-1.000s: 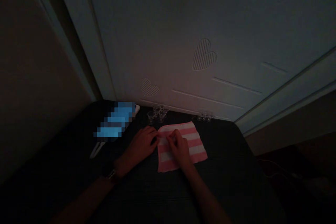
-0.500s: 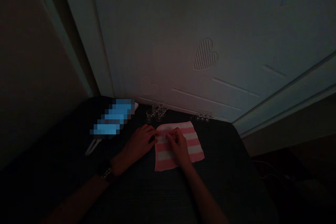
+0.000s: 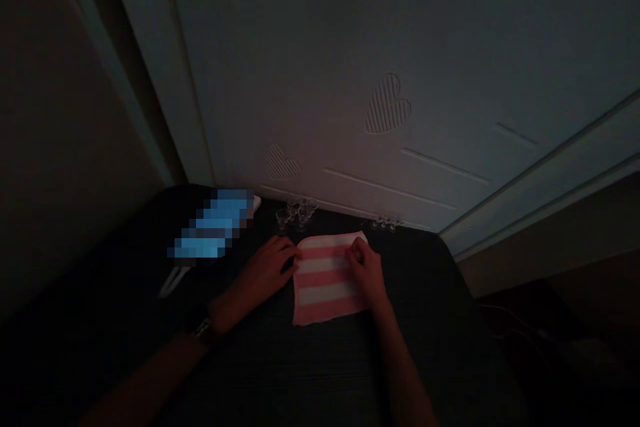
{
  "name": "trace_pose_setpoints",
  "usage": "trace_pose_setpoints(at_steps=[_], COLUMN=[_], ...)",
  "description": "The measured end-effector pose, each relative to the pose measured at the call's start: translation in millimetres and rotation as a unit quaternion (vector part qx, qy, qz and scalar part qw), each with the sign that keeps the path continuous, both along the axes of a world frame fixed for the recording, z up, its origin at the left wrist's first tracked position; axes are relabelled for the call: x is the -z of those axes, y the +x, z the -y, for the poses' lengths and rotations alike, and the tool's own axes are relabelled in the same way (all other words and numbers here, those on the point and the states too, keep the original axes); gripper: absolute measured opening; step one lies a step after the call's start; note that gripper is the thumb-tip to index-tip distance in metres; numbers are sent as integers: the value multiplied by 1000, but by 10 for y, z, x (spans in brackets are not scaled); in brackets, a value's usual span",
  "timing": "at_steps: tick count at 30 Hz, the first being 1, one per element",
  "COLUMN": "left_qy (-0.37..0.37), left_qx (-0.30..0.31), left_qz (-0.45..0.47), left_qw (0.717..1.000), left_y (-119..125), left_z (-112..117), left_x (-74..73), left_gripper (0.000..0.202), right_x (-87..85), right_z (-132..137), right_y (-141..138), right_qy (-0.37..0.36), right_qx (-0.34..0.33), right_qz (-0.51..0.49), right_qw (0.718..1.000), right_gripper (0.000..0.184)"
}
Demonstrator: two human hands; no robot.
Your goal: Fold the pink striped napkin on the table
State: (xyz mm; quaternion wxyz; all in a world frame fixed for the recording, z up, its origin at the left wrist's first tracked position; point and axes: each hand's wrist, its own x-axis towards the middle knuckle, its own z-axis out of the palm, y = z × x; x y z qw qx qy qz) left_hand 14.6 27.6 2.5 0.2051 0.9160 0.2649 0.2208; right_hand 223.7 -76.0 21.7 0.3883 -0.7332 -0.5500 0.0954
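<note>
A pink-and-white striped cloth lies spread on the dark table. At its upper left edge rests my left hand, its fingers stretched out and their tips touching the cloth. My right hand is over the cloth's right side with its fingers closed in a pinch. Whatever is between those fingers is too dark and small to make out. Behind the cloth stands a cluster of small clear glass cups. A row of smaller clear glass pieces sits farther right.
A device with a bright, blurred-out screen lies at the left, with a pale strap at its near end. The dark table backs onto a white panel with raised hearts. Beyond the table's right edge are thin cables.
My right hand has moved right across the cloth, from its middle to its right side, fingers still closed. My left hand has stayed at the left edge.
</note>
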Motion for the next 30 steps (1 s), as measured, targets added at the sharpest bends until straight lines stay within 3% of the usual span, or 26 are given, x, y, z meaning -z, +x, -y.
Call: trace_pose_setpoints(at_steps=[5,9,12,18,20,23,28,30], left_qy=[-15,-19,-26,-34,-37,-38,-22,-21], left_qx=[5,8,6,2,1,-2,10,12], left_qz=[10,15,14,21,22,18,10,12], left_qw=[1000,1000,1000,999,999,999,1000,1000], left_y=[-2,-1,-4,-7,-4,-2,-10,-11], left_z=[-36,-48,-53,-52,-50,-47,-41,-50], left_x=[50,53,48,36,31,22,9,22], left_gripper=[17,17,16,16,17,17,18,18], right_x=[17,26,41,66,59,37,32,46], right_z=[97,114,91,35,25,48,177,190], right_y=[268,197,25,-338,-344,-151,372,473], right_qy=[-17,5,21,-8,-19,-31,7,60], right_qx=[89,133,86,-113,-131,-76,170,221], right_qz=[60,134,144,170,164,161,148,85], right_qw=[994,982,986,979,977,984,974,970], right_gripper=[13,14,15,16,15,13,12,16])
